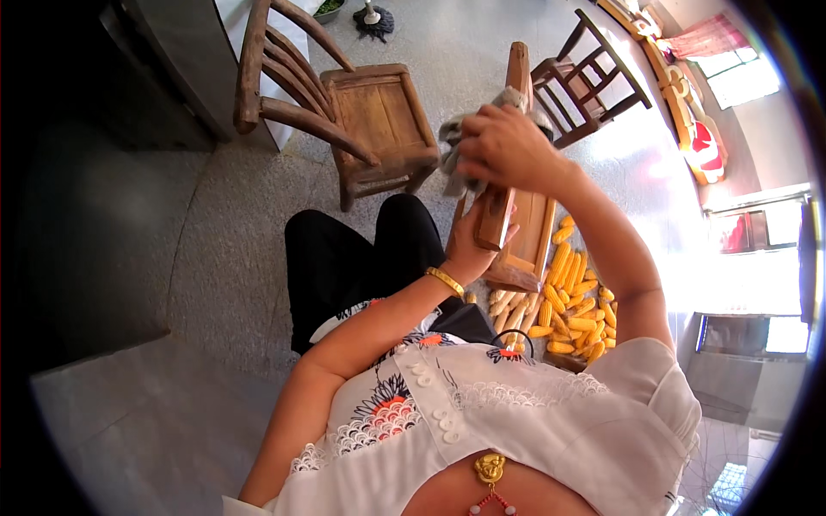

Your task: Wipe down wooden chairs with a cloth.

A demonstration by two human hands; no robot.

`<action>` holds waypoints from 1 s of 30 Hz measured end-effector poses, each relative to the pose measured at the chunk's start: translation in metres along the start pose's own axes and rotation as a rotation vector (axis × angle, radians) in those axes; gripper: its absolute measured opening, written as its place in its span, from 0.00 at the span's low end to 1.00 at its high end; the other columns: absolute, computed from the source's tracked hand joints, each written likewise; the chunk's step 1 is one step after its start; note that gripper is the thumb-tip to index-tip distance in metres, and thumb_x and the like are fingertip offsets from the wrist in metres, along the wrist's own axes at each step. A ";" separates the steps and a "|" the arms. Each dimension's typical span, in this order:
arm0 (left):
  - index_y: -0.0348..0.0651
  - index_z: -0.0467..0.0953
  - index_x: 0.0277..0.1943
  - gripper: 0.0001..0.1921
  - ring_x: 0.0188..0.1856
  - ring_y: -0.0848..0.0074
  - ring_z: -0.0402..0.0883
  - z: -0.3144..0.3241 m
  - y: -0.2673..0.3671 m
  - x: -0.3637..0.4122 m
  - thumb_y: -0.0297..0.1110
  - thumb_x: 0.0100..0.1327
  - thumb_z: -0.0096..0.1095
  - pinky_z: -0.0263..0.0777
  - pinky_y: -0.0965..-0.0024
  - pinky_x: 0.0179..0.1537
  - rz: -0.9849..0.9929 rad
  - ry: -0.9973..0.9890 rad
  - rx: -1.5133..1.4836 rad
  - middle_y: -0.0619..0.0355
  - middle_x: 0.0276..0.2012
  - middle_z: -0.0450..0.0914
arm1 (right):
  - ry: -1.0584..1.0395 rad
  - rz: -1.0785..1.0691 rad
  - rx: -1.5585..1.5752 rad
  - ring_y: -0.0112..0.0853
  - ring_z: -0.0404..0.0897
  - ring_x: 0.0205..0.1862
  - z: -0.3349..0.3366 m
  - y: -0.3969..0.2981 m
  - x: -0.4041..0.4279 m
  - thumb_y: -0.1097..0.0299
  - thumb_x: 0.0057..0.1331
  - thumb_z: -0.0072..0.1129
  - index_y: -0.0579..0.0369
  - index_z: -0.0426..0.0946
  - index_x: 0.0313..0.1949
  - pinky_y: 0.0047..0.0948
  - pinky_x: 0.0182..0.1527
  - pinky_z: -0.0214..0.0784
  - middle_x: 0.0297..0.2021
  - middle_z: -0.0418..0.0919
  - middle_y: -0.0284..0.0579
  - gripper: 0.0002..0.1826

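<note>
A reddish-brown wooden piece of furniture with a framed panel (pixel 532 232) stands or lies before me; its exact kind is unclear. My left hand (pixel 474 242), with a gold bangle at the wrist, is around the near end of its thick wooden rail (pixel 493 222). Farther along that rail, my right hand (pixel 510 148) presses a crumpled grey cloth (pixel 455 151) on it, the fingers bent over the fabric. The rail's far end (pixel 518 61) sticks out beyond the cloth. The cloth and my right hand hide the middle of the rail.
A wooden armchair (pixel 381 116) stands ahead to the left, near my knees. Another dark wooden chair (pixel 584 84) is beyond the rail at right. Yellow corn cobs (pixel 581 309) and paler stripped cobs (pixel 516 316) lie close by on the right. A black mop head (pixel 373 24) rests on the floor farther off.
</note>
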State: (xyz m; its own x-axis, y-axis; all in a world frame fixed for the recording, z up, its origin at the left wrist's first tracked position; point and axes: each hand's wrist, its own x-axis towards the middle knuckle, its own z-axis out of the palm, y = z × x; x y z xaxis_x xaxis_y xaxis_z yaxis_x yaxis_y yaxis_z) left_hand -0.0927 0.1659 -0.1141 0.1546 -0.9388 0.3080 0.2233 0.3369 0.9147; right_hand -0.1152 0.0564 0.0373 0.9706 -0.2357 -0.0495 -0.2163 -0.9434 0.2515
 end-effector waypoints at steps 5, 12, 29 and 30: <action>0.40 0.70 0.47 0.19 0.40 0.72 0.77 0.000 -0.095 -0.046 0.38 0.54 0.64 0.68 0.73 0.43 0.239 0.191 0.546 0.54 0.37 0.77 | 0.028 -0.091 0.240 0.34 0.68 0.43 -0.031 -0.072 -0.028 0.57 0.51 0.59 0.49 0.74 0.25 0.35 0.46 0.59 0.38 0.71 0.36 0.11; 0.40 0.68 0.49 0.20 0.42 0.74 0.75 0.010 -0.041 -0.024 0.34 0.55 0.63 0.68 0.75 0.43 0.135 0.193 0.321 0.55 0.42 0.75 | 0.149 0.056 0.341 0.36 0.67 0.43 -0.020 -0.053 -0.034 0.59 0.50 0.60 0.51 0.75 0.27 0.35 0.46 0.59 0.36 0.71 0.38 0.10; 0.38 0.59 0.58 0.27 0.54 0.75 0.68 -0.034 0.032 -0.008 0.18 0.55 0.55 0.60 0.73 0.56 -0.214 -0.217 -0.238 0.57 0.50 0.70 | 0.245 0.802 0.051 0.43 0.71 0.47 0.063 0.173 0.061 0.49 0.57 0.49 0.42 0.78 0.41 0.43 0.46 0.64 0.41 0.75 0.41 0.17; 0.37 0.60 0.59 0.26 0.54 0.76 0.69 -0.043 0.031 -0.007 0.16 0.55 0.52 0.59 0.74 0.56 -0.266 -0.243 -0.266 0.57 0.50 0.70 | 0.262 0.808 0.064 0.43 0.71 0.47 0.066 0.184 0.067 0.49 0.57 0.49 0.42 0.78 0.41 0.43 0.46 0.64 0.41 0.75 0.41 0.17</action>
State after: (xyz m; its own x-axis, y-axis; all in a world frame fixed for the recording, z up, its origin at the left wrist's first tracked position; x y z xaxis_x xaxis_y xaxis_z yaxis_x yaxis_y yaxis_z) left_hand -0.0453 0.1860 -0.0993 -0.1650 -0.9743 0.1532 0.4698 0.0589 0.8808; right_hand -0.0968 -0.1487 0.0161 0.5073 -0.7880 0.3489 -0.8509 -0.5222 0.0576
